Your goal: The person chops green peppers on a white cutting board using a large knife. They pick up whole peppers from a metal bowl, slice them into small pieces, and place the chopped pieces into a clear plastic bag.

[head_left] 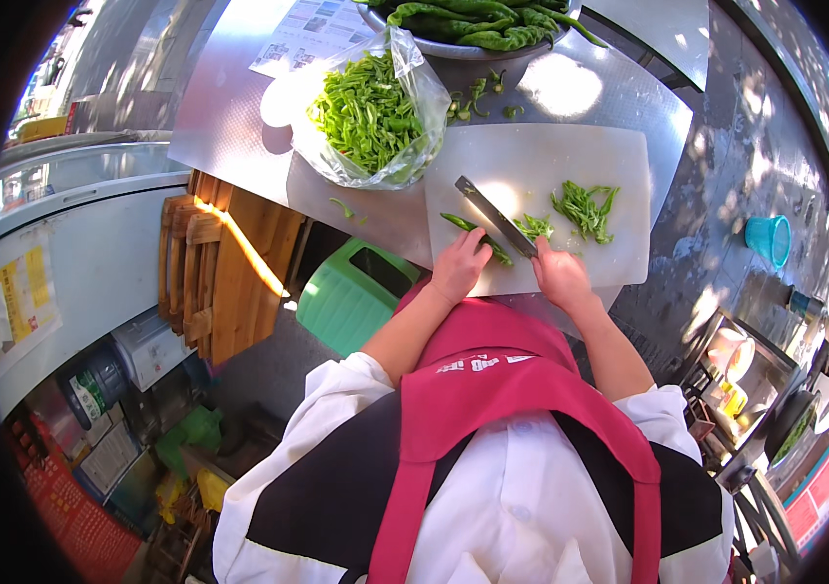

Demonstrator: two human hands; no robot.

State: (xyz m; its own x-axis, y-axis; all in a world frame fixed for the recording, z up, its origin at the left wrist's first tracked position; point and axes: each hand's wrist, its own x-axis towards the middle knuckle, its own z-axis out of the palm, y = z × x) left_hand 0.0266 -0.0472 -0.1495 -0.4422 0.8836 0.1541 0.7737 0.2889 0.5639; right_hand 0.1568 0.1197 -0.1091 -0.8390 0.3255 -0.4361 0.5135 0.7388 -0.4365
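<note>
My left hand [462, 265] is closed on a long green pepper [460, 222] that lies on the white cutting board [619, 151]. In my right hand [560, 275] is a kitchen knife [494, 214], its dark blade slanting up and left across the board beside the pepper. Freshly cut green strips [535, 227] lie just right of the blade. A larger heap of sliced pepper [587, 210] sits farther right on the board. To the left of the board stands a clear plastic bag [418, 146] full of sliced green pepper [366, 112].
A metal bowl [434, 44] of whole green peppers [478, 21] stands at the table's far side, with pepper stems [478, 95] near it. A printed sheet [309, 37] lies far left on the metal table [224, 97]. A green plastic stool [351, 304] is below.
</note>
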